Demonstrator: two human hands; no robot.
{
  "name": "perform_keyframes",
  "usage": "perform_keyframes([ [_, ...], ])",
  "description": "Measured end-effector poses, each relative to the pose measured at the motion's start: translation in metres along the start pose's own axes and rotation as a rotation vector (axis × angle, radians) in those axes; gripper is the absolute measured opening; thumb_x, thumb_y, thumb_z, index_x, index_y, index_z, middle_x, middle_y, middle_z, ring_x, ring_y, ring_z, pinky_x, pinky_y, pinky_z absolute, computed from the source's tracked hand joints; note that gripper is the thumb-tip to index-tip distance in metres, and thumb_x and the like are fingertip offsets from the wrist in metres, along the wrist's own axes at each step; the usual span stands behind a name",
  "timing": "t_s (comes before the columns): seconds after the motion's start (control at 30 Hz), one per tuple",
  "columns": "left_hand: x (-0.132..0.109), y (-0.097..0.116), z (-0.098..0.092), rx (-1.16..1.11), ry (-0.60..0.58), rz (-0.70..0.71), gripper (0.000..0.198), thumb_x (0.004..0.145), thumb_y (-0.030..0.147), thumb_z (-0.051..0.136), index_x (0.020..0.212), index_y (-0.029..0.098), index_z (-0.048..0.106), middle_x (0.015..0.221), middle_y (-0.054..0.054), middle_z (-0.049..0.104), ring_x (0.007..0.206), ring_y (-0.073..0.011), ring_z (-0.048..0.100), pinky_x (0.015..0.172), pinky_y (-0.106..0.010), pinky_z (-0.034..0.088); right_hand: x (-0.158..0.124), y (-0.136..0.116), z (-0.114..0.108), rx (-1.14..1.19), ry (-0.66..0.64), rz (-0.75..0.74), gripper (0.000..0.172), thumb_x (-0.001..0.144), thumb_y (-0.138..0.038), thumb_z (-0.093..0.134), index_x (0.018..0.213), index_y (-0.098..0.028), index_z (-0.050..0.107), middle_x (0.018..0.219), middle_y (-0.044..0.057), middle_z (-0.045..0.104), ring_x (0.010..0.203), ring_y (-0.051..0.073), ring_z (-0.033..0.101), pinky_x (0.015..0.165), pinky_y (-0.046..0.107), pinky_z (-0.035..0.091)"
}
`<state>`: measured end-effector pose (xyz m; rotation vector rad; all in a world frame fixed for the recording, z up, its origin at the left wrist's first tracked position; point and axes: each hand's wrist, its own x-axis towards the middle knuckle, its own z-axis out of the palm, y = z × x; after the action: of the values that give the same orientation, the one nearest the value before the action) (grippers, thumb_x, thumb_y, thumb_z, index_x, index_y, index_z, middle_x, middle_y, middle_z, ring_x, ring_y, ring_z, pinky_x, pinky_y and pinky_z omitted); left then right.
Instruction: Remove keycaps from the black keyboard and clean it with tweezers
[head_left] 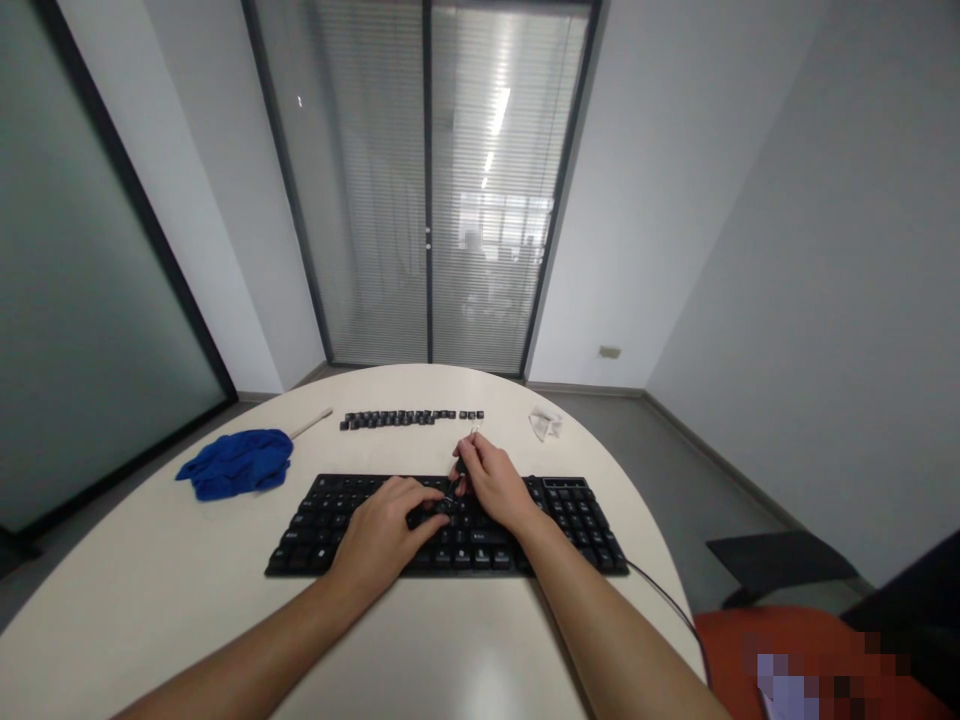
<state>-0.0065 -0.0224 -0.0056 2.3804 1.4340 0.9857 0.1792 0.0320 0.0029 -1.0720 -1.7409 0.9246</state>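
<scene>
Head view, black wired keyboard [577, 512], left hand [379, 535] loosely open on keys, right hand [495, 487] fingers pinching small tool [473, 432].

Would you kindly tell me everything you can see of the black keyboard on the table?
The keyboard is black, full-size, seemingly plastic, with a number pad at its right end and a thin dark cable leaving that end. It lies flat on the pale table. The left hand and the right hand rest on its middle keys.

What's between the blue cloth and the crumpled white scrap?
In the head view: a pale stick, then a row of loose black keycaps.
</scene>
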Motion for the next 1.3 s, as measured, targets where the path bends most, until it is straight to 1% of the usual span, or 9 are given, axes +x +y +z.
perform_keyframes([
  [0.2,-0.001,0.002,-0.001,0.021,0.024,0.025,0.015,0.083,0.033,0.069,0.097,0.027,0.069,0.091,0.0,0.069,0.089,-0.0204,0.062,0.079,-0.033,0.05,0.001,0.0,-0.001,-0.037,0.012,-0.013,0.033,0.098,-0.051,0.036,0.091,-0.023,0.051,0.07,-0.001,0.067,0.051,0.014,0.064,0.054,0.026,0.051],
  [0.47,0.001,0.0,0.001,0.031,0.052,0.035,0.017,0.086,0.031,0.066,0.102,0.027,0.067,0.1,-0.001,0.071,0.094,-0.021,0.063,0.085,-0.035,0.05,0.001,0.001,-0.001,-0.027,0.004,-0.006,0.034,0.098,-0.053,0.035,0.09,-0.023,0.05,0.072,-0.001,0.069,0.051,0.014,0.064,0.054,0.026,0.051],
  [0.67,0.009,0.004,-0.01,0.088,0.054,0.01,0.019,0.087,0.036,0.064,0.104,0.027,0.067,0.1,0.0,0.072,0.091,-0.0212,0.064,0.084,-0.035,0.049,0.001,0.002,-0.001,-0.042,0.01,-0.016,0.034,0.098,-0.052,0.035,0.091,-0.023,0.051,0.072,0.0,0.069,0.052,0.015,0.064,0.056,0.027,0.051],
  [0.83,0.038,-0.004,-0.023,0.224,0.005,-0.045,0.018,0.087,0.04,0.063,0.098,0.028,0.07,0.088,-0.001,0.073,0.085,-0.0236,0.065,0.076,-0.034,0.049,0.002,0.001,-0.001,-0.043,0.0,-0.01,0.034,0.099,-0.051,0.034,0.09,-0.023,0.051,0.07,-0.001,0.068,0.052,0.014,0.064,0.056,0.026,0.051],
  [0.93,0.064,-0.017,-0.023,0.314,-0.031,-0.009,0.018,0.086,0.04,0.064,0.094,0.026,0.071,0.09,-0.003,0.073,0.086,-0.025,0.065,0.075,-0.034,0.048,0.001,0.001,-0.001,-0.045,0.0,-0.001,0.034,0.099,-0.051,0.034,0.09,-0.022,0.051,0.07,-0.001,0.068,0.051,0.014,0.064,0.055,0.025,0.05],
  [1.0,0.081,-0.024,-0.019,0.406,-0.045,0.043,0.02,0.087,0.041,0.064,0.093,0.024,0.072,0.09,-0.005,0.073,0.088,-0.0254,0.064,0.077,-0.034,0.047,0.001,0.001,-0.001,-0.039,-0.004,0.005,0.034,0.098,-0.051,0.035,0.09,-0.022,0.05,0.07,-0.001,0.068,0.05,0.013,0.064,0.055,0.025,0.05],
  [1.07,0.096,-0.03,-0.013,0.5,-0.102,0.145,0.02,0.087,0.041,0.064,0.092,0.022,0.071,0.095,-0.007,0.072,0.095,-0.0255,0.062,0.081,-0.033,0.046,0.001,0.001,0.0,-0.03,-0.008,0.012,0.034,0.098,-0.051,0.035,0.09,-0.022,0.05,0.07,-0.001,0.068,0.05,0.013,0.063,0.054,0.024,0.05],
  [1.1,0.102,-0.032,-0.01,0.51,-0.117,0.161,0.019,0.086,0.04,0.066,0.091,0.022,0.071,0.096,-0.007,0.071,0.097,-0.0257,0.061,0.082,-0.033,0.045,0.001,0.001,0.0,-0.028,-0.007,0.016,0.034,0.098,-0.051,0.035,0.09,-0.022,0.05,0.07,-0.001,0.068,0.05,0.013,0.063,0.054,0.024,0.05],
  [1.3,0.12,-0.044,0.012,0.522,-0.175,0.154,0.017,0.083,0.037,0.068,0.089,0.022,0.072,0.091,-0.007,0.073,0.097,-0.027,0.061,0.08,-0.035,0.046,0.001,0.001,-0.001,-0.028,-0.007,0.014,0.032,0.099,-0.049,0.035,0.09,-0.022,0.049,0.071,-0.001,0.068,0.051,0.013,0.063,0.054,0.024,0.049],
])
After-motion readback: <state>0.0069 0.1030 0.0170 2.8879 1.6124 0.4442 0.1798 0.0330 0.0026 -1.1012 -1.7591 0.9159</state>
